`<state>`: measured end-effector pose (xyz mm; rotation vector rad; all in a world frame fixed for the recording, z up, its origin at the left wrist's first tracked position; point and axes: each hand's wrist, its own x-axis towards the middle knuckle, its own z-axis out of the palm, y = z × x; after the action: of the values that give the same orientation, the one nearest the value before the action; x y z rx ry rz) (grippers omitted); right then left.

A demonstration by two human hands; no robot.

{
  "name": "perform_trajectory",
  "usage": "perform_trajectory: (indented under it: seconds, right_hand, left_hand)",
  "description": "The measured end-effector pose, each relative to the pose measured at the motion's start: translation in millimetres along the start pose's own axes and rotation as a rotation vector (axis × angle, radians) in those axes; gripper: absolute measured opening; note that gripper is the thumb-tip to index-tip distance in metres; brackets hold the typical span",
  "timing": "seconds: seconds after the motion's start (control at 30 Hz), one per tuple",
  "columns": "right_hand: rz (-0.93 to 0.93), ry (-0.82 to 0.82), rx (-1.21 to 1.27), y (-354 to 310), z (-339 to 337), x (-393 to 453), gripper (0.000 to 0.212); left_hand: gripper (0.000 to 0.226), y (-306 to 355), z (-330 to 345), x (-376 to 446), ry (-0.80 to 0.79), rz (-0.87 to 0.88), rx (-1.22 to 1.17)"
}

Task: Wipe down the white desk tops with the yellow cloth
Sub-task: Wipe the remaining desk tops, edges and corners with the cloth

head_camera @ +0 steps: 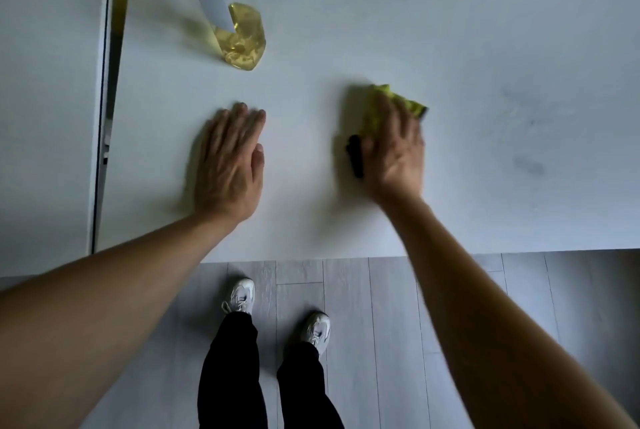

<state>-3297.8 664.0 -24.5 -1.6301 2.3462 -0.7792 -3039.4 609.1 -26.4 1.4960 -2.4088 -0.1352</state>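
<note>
Grey plank floor (398,324), nearest: two white trainers (313,330), black trouser legs. White bench (346,220): left grip (230,160) released, palm flat on the surface. Right grip (394,148) pressed flat over the yellow cloth (403,103), the cloth's far edge showing past the fingertips; a black object (355,156) at its left edge. Smudges (528,165) to the right. Far left: bottle of yellow liquid (242,39). Second white bench (48,99), leftmost.

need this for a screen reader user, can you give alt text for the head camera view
Seen from above, the right hand presses a yellow cloth flat on a white desk, while the left hand rests flat beside it. A bottle of yellow liquid stands behind the left hand; faint smudges lie to the right.
</note>
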Motion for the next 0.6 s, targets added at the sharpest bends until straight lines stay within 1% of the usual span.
perform_trajectory:
  seconds: [0.1,0.17,0.2,0.23,0.27,0.33,0.4,0.47,0.53,0.6]
  right_hand:
    - [0.129,0.052,-0.028,44,-25,21,0.069]
    - [0.235,0.093,-0.023,50,-26,34,0.067]
    - [0.265,0.122,-0.034,46,-21,41,0.068]
    - [0.252,0.134,-0.056,38,-15,46,0.069]
    - [0.194,0.118,-0.075,26,-6,51,0.071]
    - [0.022,0.032,-0.073,-13,21,59,0.074]
    - [-0.13,-0.061,-0.004,-61,49,65,0.074]
    - [-0.226,-0.127,0.046,-97,67,68,0.07]
    - [-0.281,-0.138,0.056,-104,73,73,0.068]
    - [-0.287,-0.117,0.056,-88,65,73,0.066]
  left_hand:
    - [0.054,3,0,0,0.005,-0.026,-0.002]
    - [0.054,4,2,1,0.009,-0.027,-0.008]
    - [0.054,4,2,2,0.009,-0.025,-0.009]
    - [0.054,4,3,3,0.006,-0.023,-0.009]
    - [0.053,4,3,3,0.002,-0.023,-0.006]
    - [0.053,4,3,2,0.005,-0.021,-0.005]
    - [0.053,2,3,3,0.004,-0.015,-0.004]
    - [0.054,0,4,2,0.006,-0.014,-0.005]
    - [0.054,-1,3,3,0.002,-0.015,0.002]
    - [0.054,0,2,3,-0.029,-0.023,-0.002]
